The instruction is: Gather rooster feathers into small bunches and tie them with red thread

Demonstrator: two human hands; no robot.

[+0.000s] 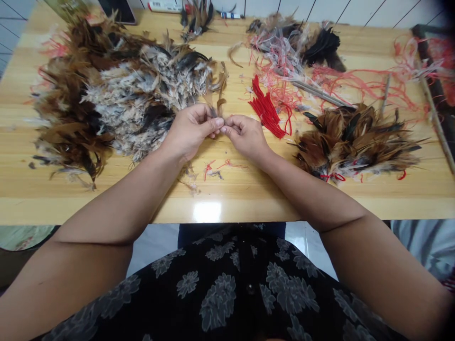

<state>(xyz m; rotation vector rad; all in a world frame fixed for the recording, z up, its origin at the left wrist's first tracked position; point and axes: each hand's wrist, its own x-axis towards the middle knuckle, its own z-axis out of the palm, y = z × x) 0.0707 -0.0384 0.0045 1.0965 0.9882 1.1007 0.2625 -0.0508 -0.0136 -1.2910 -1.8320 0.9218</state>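
Note:
My left hand (pixel 192 129) is closed in a pinch on a small brown feather (pixel 221 103), whose curved tip stands up past the fingers. Right beside it, my right hand (pixel 248 136) is also pinched, its fingertips touching those of the left at the feather's base. What the right fingers grip is hidden. To the left lies a big pile of brown, black and fluffy grey-white feathers (pixel 131 90), close to my left hand. A bundle of short red strings (pixel 265 109) rests just beyond my right hand. Nearer my right forearm, brown feathers in a heap (pixel 355 142) show bits of red string.
Grey and black feathers (pixel 284 42) lie tangled with pink and white plastic strands at the back. A thin stick (pixel 322 94) crosses there. A marker (pixel 164 6) and a dark phone-like device (pixel 119 10) sit by the tiled wall. The table's front edge (pixel 220 220) runs below my wrists.

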